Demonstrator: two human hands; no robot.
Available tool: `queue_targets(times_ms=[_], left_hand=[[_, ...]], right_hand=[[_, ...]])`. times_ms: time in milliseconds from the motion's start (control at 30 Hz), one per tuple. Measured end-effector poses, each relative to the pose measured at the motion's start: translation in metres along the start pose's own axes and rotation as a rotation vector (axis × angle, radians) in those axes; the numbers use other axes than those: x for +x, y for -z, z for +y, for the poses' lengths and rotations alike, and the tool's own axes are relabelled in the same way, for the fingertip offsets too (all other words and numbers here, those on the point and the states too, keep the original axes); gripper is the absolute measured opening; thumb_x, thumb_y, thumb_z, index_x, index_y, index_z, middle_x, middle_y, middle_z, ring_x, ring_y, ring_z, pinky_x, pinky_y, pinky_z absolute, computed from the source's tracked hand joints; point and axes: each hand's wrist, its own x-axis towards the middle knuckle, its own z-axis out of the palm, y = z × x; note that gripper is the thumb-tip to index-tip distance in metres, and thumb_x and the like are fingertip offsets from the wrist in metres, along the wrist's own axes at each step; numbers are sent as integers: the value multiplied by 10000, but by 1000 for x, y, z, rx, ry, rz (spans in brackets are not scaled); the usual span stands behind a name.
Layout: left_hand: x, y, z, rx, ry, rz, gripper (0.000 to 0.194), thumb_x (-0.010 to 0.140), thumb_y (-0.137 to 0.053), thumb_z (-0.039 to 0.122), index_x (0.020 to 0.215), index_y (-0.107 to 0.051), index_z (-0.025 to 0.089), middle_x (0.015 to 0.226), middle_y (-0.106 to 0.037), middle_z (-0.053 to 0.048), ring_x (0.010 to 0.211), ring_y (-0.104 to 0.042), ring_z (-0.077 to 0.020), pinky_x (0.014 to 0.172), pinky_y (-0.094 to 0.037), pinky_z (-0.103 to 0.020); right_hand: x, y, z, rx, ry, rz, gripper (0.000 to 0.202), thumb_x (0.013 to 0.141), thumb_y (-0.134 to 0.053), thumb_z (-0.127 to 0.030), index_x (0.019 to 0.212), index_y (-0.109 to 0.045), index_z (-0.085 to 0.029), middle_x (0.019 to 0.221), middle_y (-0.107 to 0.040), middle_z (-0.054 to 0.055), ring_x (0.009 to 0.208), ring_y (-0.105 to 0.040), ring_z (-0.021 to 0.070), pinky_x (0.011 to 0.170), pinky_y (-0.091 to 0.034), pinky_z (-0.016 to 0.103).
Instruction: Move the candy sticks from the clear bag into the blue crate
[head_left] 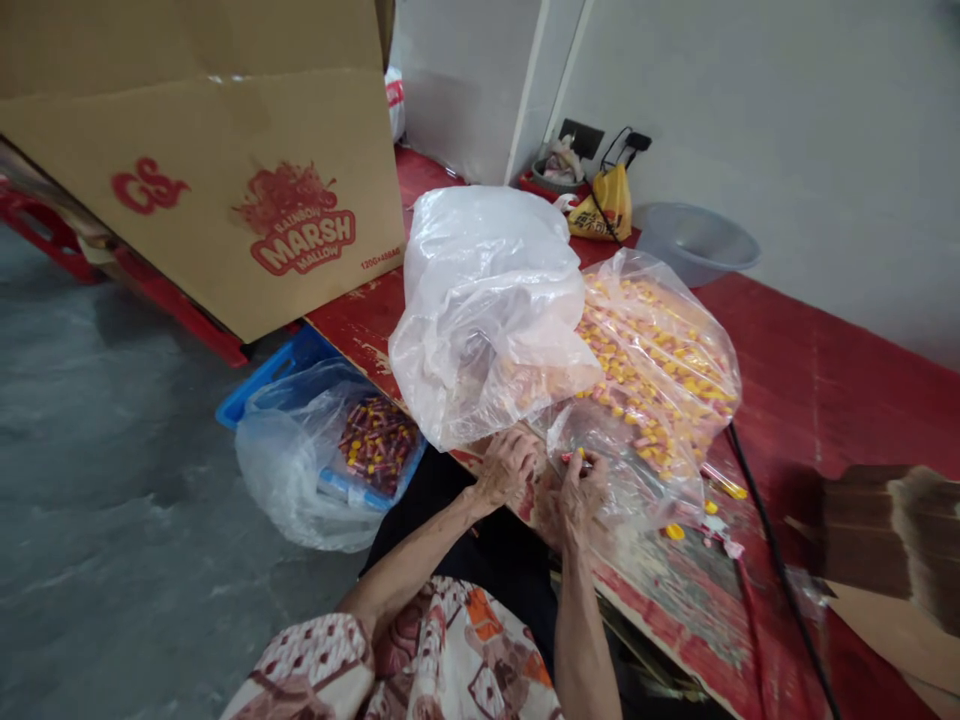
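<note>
Fingertips of the right hand (583,488) look pinched nearly together on a small yellow-capped tube (580,453), at the near left corner of the clear bag (660,365) full of similar pieces. I take that bag as my landmark. Just to its left, the left hand (511,465) is loosely curled beside the lower edge of a white plastic bundle (487,280); from my feed I cannot tell whether those fingers hold anything.

I judge the tube light and fairly stiff, its smooth surface apt to slip or roll, so I would grip its body just below the cap. The clear bag should be limp and slithery, better gathered by its mouth than its middle.

For writing, the carton (202,265), well left of the clear bag, reads "GS", "RAINBOW MARSH MALLOW" and what looks like "120G×48BAG". A yellow bag (609,205) behind the clear bag carries characters too blurred for me.
</note>
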Motion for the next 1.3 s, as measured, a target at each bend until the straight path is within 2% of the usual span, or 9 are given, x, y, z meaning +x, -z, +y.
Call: queue_targets(times_ms=[233,367,533,633,733,867,1000,1200,1300], left_hand=[[-4,-3,-2,9,-6,-8,262,1118,-476,219,1221,-717,218,1121,-757,-98,1108,-721,-270,1065,-611,-491],[-1,-4,-4,8,-17,-40,224,1095,-525,188,1230,-702,216,1090,-761,-84,1071,-738,-256,1004,-631,-455],[-3,0,-8,-7,-1,-12,224,1100,-514,187,1239,-685,223,1135,-763,-88,1107,-739,-256,1037,-626,-458],[-6,2,-12,-11,2,-46,230,1078,-531,177,1246,-681,217,1058,-760,-74,1067,-744,-262,1018,-635,-459],[-6,6,-13,-21,32,-70,255,1073,-534,178,1272,-685,230,1066,-765,-75,1093,-747,-267,1028,-636,-463],[-6,12,-9,-13,67,-51,276,1095,-514,192,1307,-685,239,1221,-771,-102,1193,-733,-273,1078,-617,-476],[-7,12,-13,-24,80,-124,249,1071,-573,171,1281,-700,213,1159,-775,-101,1189,-737,-276,1082,-612,-464],[-21,22,-23,-11,115,-62,244,1116,-555,234,1310,-701,216,1208,-771,-111,1138,-750,-261,1064,-620,-451],[-27,35,-30,-9,119,-42,213,1134,-550,289,1250,-713,212,1102,-771,-94,1065,-757,-252,1024,-635,-444]], right_hand=[[1,-1,-1,-2,-45,-6,423,921,-496,-665,965,-597,-256,950,-718,89,869,-659,271,883,-512,421],[2,-2,1,-2,-34,24,415,905,-510,-660,951,-604,-258,944,-727,91,863,-654,266,866,-510,408],[2,-3,1,19,-66,37,464,913,-510,-717,950,-588,-260,917,-728,85,816,-652,248,806,-503,378],[1,-3,-2,26,-58,15,449,923,-507,-705,937,-584,-263,894,-726,75,818,-652,246,796,-496,368],[0,-3,-5,21,-72,74,438,938,-513,-700,934,-580,-267,885,-719,65,823,-648,244,799,-497,370],[0,2,-7,6,-89,43,323,972,-536,-587,946,-560,-266,904,-708,75,859,-662,252,827,-528,381],[2,2,-2,-38,-62,-3,186,989,-533,-443,984,-538,-258,956,-709,86,923,-691,264,892,-557,405],[3,-2,6,-1,-52,5,184,1026,-520,-438,1016,-527,-254,916,-696,48,892,-735,252,925,-584,427],[4,-1,7,-12,-41,18,180,1033,-520,-426,1027,-541,-247,930,-699,60,904,-744,267,934,-590,453]])
